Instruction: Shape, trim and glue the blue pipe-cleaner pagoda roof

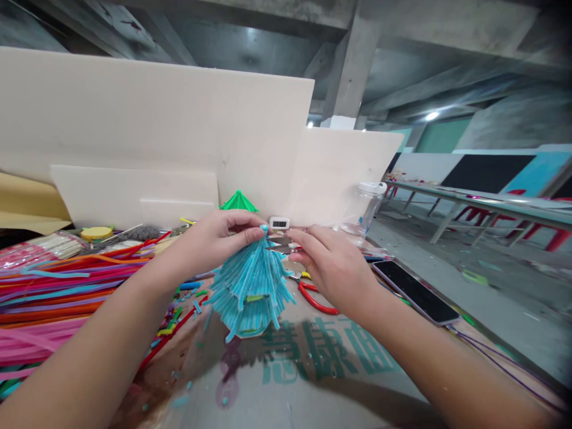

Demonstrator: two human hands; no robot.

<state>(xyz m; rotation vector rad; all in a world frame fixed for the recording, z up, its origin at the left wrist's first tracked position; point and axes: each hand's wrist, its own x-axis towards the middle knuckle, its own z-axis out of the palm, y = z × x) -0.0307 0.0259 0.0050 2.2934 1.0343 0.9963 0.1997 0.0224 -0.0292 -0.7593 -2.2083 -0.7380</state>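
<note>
My left hand (218, 238) pinches the top of a blue cone-shaped tree (250, 286) made of fuzzy pipe cleaners, holding it upright over the cardboard-covered table (313, 369). My right hand (330, 262) is closed around small metal scissors (279, 244), whose blades point left at the tip of the blue tree. A green cone of the same kind (239, 201) stands behind, by the white board.
Bundles of coloured pipe cleaners (53, 286) lie at the left, with cut scraps (179, 310) beside them. Red-handled pliers (313, 295) and a black phone (415, 292) with a cable lie at the right. A clear jar (364, 208), a small white timer (279, 223) and white foam boards (156, 131) stand behind.
</note>
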